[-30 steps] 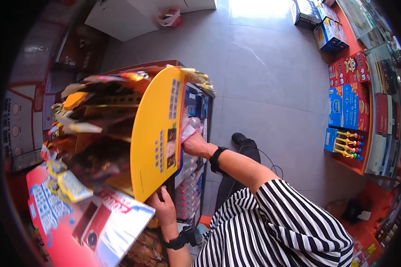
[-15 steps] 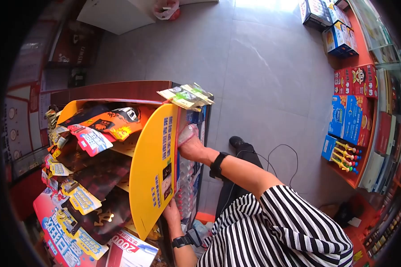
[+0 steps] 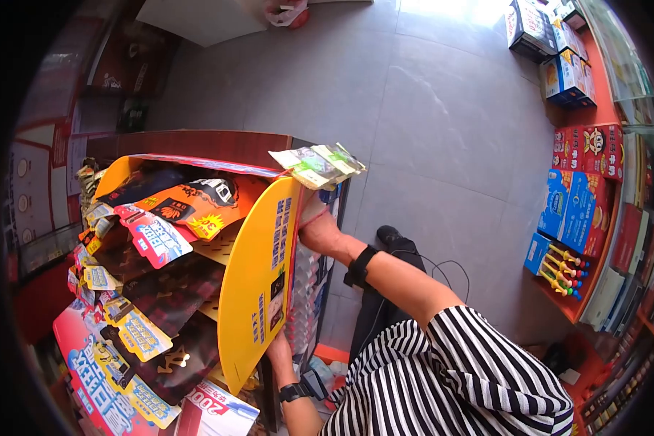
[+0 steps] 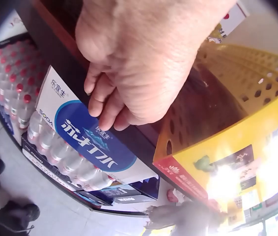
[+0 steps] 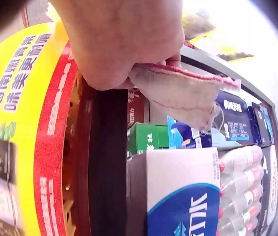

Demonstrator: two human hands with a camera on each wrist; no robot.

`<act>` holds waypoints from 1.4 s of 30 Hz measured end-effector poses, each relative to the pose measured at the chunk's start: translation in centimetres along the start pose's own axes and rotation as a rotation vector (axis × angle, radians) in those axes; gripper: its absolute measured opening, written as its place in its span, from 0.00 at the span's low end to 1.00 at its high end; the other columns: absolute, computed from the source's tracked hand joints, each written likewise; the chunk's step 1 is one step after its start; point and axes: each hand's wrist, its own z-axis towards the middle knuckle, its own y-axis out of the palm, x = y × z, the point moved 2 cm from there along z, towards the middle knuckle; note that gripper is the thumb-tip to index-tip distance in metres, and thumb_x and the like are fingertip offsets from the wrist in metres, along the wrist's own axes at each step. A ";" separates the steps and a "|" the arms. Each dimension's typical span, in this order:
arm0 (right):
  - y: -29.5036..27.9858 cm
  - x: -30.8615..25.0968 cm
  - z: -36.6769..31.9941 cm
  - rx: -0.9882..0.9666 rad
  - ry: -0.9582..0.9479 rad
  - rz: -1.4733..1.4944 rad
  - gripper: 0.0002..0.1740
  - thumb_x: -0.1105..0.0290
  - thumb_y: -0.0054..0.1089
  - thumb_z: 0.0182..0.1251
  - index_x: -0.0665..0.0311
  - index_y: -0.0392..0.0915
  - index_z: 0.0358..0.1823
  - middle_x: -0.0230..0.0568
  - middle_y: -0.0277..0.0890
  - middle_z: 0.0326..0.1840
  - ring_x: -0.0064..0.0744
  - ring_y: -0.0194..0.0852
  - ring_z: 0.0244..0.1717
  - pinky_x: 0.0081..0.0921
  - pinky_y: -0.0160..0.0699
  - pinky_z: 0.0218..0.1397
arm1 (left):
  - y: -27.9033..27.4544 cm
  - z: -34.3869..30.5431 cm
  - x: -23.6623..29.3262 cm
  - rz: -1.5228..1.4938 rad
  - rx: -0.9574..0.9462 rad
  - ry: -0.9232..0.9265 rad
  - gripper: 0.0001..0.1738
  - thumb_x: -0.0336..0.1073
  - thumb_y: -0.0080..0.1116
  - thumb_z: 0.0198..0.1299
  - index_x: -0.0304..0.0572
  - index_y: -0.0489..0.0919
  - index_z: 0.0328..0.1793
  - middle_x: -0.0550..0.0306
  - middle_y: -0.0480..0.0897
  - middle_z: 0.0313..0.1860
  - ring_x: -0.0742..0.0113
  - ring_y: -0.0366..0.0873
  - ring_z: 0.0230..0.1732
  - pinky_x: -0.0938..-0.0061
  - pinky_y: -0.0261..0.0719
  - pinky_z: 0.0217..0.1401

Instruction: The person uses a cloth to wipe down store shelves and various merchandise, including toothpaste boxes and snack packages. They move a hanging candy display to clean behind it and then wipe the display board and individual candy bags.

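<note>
A yellow display rack [image 3: 258, 283] with hanging snack packets [image 3: 189, 207] stands on a dark-edged shelf unit. In the head view, my right hand [image 3: 325, 234] is at the outer side of its yellow panel. The right wrist view shows that hand [image 5: 124, 46] pinching a folded whitish cloth [image 5: 178, 93] with a pink edge, over the dark ledge [image 5: 107, 162]. Low by the same panel is my left hand [image 3: 280, 352]. Seen from the left wrist, this hand [image 4: 134, 64] rests with bent fingers on the dark ledge [image 4: 55, 29], above a blue and white carton [image 4: 89, 132].
Bottles [image 4: 62, 152] in packs fill the shelf below the ledge. Loose packets [image 3: 318, 166] lie at the rack's far corner. Drink cartons [image 3: 578, 203] line a red shelf at right. A thin cable [image 3: 454, 269] lies on the grey floor [image 3: 443, 152] near my leg.
The head view has shifted, bringing the rack's top and its orange packet into clearer sight. My right hand stays beside the panel with the cloth; my left thumb, visible earlier, is now hidden.
</note>
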 end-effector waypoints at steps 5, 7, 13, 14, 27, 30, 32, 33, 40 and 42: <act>-0.7 1.8 3.3 0.108 0.099 0.069 0.21 0.67 0.61 0.57 0.58 0.72 0.53 0.46 0.75 0.49 0.46 0.75 0.49 0.38 0.72 0.52 | 0.0 -0.4 2.4 -0.162 0.012 -0.234 0.20 0.22 0.58 0.56 0.30 0.72 0.56 0.47 0.77 0.55 0.51 0.72 0.51 0.64 0.67 0.57; -0.6 1.8 3.4 0.074 0.154 0.087 0.20 0.67 0.61 0.57 0.58 0.73 0.53 0.46 0.75 0.49 0.46 0.75 0.49 0.38 0.73 0.52 | 0.2 -0.2 1.6 -0.133 0.009 -0.145 0.18 0.24 0.55 0.60 0.28 0.70 0.57 0.48 0.77 0.54 0.58 0.77 0.48 0.70 0.73 0.50; 1.5 4.3 3.6 0.149 0.119 -0.199 0.19 0.65 0.61 0.57 0.57 0.75 0.50 0.44 0.76 0.48 0.44 0.75 0.48 0.36 0.73 0.52 | 0.0 -0.4 2.0 -0.077 -0.016 -0.065 0.16 0.25 0.53 0.64 0.26 0.69 0.56 0.49 0.78 0.51 0.64 0.81 0.44 0.77 0.78 0.42; 1.9 5.4 3.9 0.105 0.133 -0.103 0.19 0.64 0.61 0.57 0.57 0.75 0.51 0.42 0.76 0.49 0.43 0.75 0.49 0.37 0.72 0.53 | 0.0 -0.5 2.6 -0.119 -0.042 -0.130 0.15 0.25 0.53 0.64 0.26 0.69 0.56 0.50 0.78 0.51 0.64 0.81 0.44 0.78 0.78 0.42; 3.6 7.7 4.0 0.183 0.018 -0.028 0.21 0.72 0.64 0.55 0.59 0.73 0.52 0.39 0.75 0.48 0.34 0.74 0.50 0.30 0.71 0.55 | 0.3 -0.8 1.1 -0.130 0.063 -0.190 0.19 0.27 0.57 0.60 0.30 0.69 0.57 0.44 0.77 0.55 0.49 0.72 0.53 0.64 0.67 0.56; 4.1 7.6 3.4 0.185 0.031 -0.013 0.20 0.74 0.64 0.54 0.62 0.71 0.50 0.37 0.74 0.46 0.30 0.72 0.47 0.28 0.72 0.54 | 0.4 -0.5 -0.1 0.032 0.070 0.048 0.15 0.22 0.50 0.64 0.26 0.68 0.56 0.47 0.79 0.50 0.64 0.81 0.43 0.77 0.78 0.41; 5.0 7.2 2.4 0.136 0.203 0.139 0.19 0.72 0.61 0.56 0.63 0.71 0.50 0.41 0.74 0.46 0.34 0.73 0.48 0.30 0.71 0.54 | 0.5 -0.6 -0.5 0.006 0.080 0.016 0.14 0.22 0.50 0.64 0.26 0.69 0.55 0.48 0.79 0.48 0.64 0.81 0.42 0.77 0.78 0.40; 6.0 7.5 1.5 -0.152 0.108 -0.079 0.18 0.68 0.57 0.59 0.64 0.71 0.50 0.47 0.74 0.47 0.41 0.74 0.51 0.34 0.72 0.52 | 0.5 -0.6 -0.4 0.000 0.073 0.019 0.13 0.22 0.50 0.64 0.26 0.70 0.54 0.49 0.79 0.48 0.65 0.81 0.41 0.77 0.78 0.40; 7.5 -1.0 -8.7 -0.590 0.158 0.064 0.13 0.70 0.52 0.52 0.66 0.77 0.39 0.57 0.77 0.39 0.56 0.76 0.40 0.44 0.77 0.40 | 0.5 -0.5 -0.1 -0.004 0.079 0.061 0.12 0.24 0.50 0.64 0.27 0.71 0.53 0.51 0.80 0.47 0.66 0.80 0.40 0.76 0.76 0.40; 7.0 -2.0 -10.2 -0.277 -0.127 0.092 0.13 0.72 0.52 0.50 0.67 0.77 0.38 0.56 0.76 0.40 0.55 0.76 0.41 0.43 0.76 0.43 | 0.4 -0.5 0.2 -0.009 0.078 0.056 0.12 0.24 0.50 0.65 0.28 0.72 0.53 0.51 0.80 0.47 0.67 0.80 0.40 0.76 0.76 0.40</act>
